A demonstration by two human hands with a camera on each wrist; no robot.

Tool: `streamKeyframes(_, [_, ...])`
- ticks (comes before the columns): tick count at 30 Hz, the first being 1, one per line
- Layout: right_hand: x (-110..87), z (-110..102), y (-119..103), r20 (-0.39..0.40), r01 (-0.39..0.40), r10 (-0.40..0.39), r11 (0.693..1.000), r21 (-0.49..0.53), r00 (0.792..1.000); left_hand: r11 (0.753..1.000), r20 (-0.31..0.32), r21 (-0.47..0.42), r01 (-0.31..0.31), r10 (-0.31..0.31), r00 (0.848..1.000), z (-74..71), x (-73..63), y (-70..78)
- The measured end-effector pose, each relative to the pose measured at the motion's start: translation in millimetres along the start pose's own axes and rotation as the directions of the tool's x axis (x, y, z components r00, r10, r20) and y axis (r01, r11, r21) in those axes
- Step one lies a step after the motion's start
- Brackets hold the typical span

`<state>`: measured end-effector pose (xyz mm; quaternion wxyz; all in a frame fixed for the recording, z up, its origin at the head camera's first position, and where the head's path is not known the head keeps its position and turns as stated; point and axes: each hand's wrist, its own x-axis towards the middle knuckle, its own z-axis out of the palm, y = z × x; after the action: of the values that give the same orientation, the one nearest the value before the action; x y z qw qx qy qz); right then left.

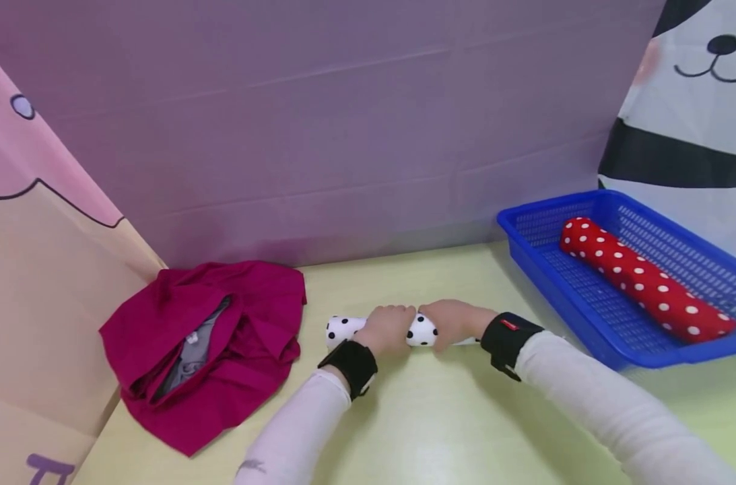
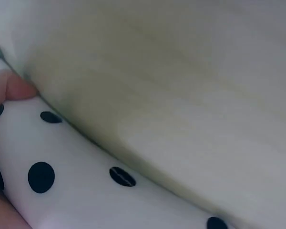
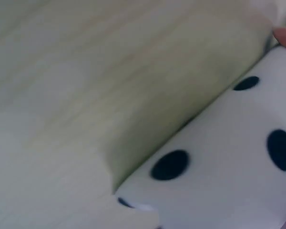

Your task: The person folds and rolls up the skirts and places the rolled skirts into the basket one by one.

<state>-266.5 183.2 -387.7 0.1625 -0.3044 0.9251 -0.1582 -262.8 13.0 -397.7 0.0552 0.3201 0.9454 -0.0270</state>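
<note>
A white cloth roll with black dots (image 1: 422,331) lies crosswise on the table in the head view. My left hand (image 1: 388,329) grips it left of its middle, fingers curled over the top. Close beside it, my right hand (image 1: 455,321) holds the roll farther right, its fingers wrapped over the cloth. In the left wrist view, the dotted roll (image 2: 86,167) runs diagonally, with a fingertip (image 2: 21,89) pressed at its edge. One end of the roll (image 3: 219,157) shows in the right wrist view, lying along the tabletop.
On the left, a crumpled magenta garment (image 1: 252,337) lies with grey lining showing at its opening. A blue plastic basket (image 1: 561,323) stands at the right, holding a red roll with white dots (image 1: 640,276). A purple cloth wall (image 1: 343,135) rises behind the table.
</note>
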Motion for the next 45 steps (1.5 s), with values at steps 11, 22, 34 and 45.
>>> streamKeyframes(11, [-7.3, 23, -17, -0.279, 0.114, -0.254, 0.894, -0.433, 0.926, 0.95, 0.211, -0.312, 0.03, 0.039, 0.977, -15.3, 1.7, -18.9])
streamKeyframes(22, [-0.2, 14, -14, -0.206, 0.026, -0.101, 0.941, -0.336, 0.973, 0.981, 0.114, -0.191, 0.002, 0.02, 0.993, -7.8, 0.3, -16.5])
streamKeyframes(34, [10.4, 3, -7, -0.032, 0.041, -0.043, 0.995, -0.086, 0.999, 0.995, -0.09, -0.067, -0.076, 0.07, 0.993, 7.8, -6.0, -16.6])
streamKeyframes(45, [-5.0, 10, -17, -0.134, 0.03, -0.054, 0.984, -0.178, 0.99, 0.983, 0.039, -0.185, -0.018, 0.026, 0.999, -0.8, -1.4, -13.9])
